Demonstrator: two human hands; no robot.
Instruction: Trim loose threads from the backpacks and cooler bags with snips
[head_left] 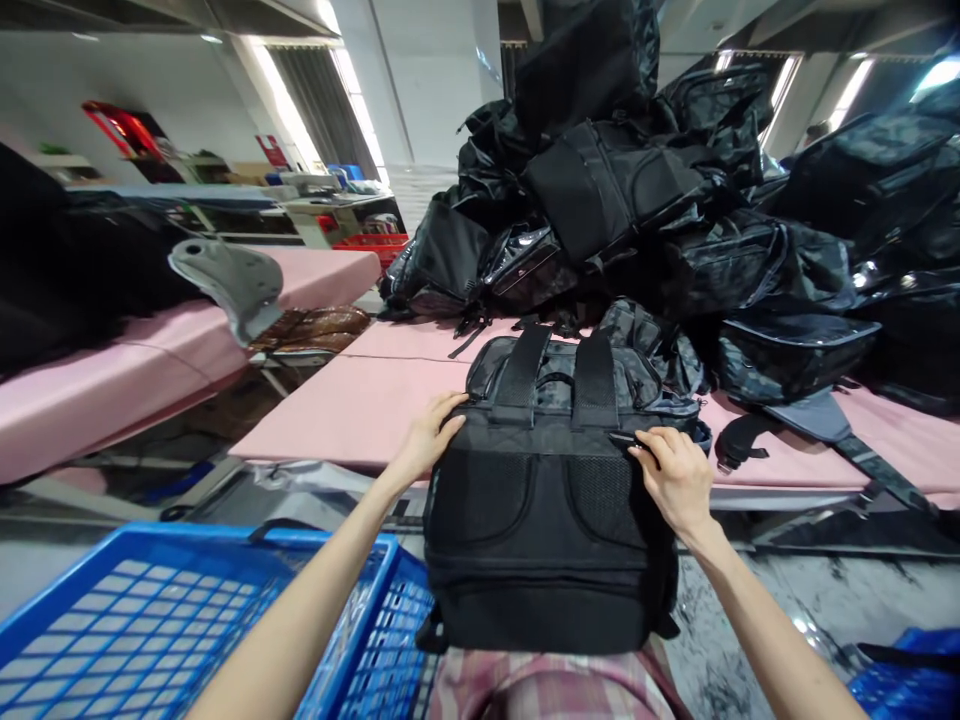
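A black backpack (551,510) leans against the table edge in front of me, its padded mesh back panel facing me. Its two wide shoulder straps (596,380) run over the top, beside a camouflage-patterned section that lies on the table. My left hand (435,435) grips the bag's upper left corner between thumb and fingers. At the upper right of the back panel, my right hand (677,480) is closed around a small dark pointed tool (622,439), which looks like thread snips. The tool's tip points left, close to the bag's top seam; most of it is hidden in the fingers.
A tall pile of black and camouflage bags (600,190) covers the back and right of the pink table (360,400). A blue plastic basket (142,545) stands at lower left. Behind it are a grey chair (225,280) and another pink table (112,390).
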